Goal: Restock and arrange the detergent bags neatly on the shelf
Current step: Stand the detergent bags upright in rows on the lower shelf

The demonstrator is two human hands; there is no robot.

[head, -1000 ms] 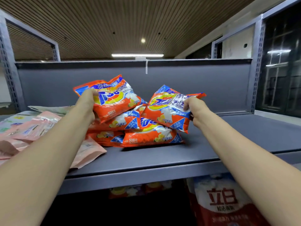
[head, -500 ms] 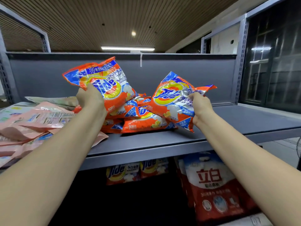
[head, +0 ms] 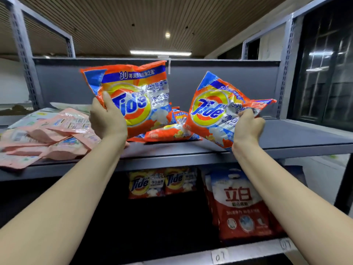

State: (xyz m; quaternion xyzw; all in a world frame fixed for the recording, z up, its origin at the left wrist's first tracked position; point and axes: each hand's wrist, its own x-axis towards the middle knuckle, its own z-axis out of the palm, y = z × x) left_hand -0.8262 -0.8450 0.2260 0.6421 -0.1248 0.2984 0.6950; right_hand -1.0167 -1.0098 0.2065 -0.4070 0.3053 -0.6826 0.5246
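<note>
Forearms: two bare forearms reach up and forward from the bottom corners toward the grey metal shelf [head: 286,134], the hands well apart.
Left hand [head: 108,119]: curled round the lower left edge of an orange, blue and yellow plastic Tide detergent bag [head: 133,96], thumb lying across the printed front, the other fingers hidden behind it.
Left bag: held upright and clear of the shelf board, front toward the camera, its top edge near the top of the grey back panel [head: 229,83].
Right hand [head: 247,127]: clamped on the crumpled right side of a second orange Tide detergent bag [head: 212,113], fingers bunching the plastic.
Right bag: tilted, its top corner pointing up and left, its bottom corner hanging over the front edge of the shelf.
Lower shelf: two small orange Tide bags [head: 162,182] stand side by side; to their right stand red and white detergent pouches [head: 240,203] with Chinese lettering.
Shelf surface, centre: a low pile of orange Tide bags [head: 172,132] lies flat between the two held bags.
Shelf surface, left: pale pink flat pouches [head: 49,138] lie in a loose overlapping heap.
</note>
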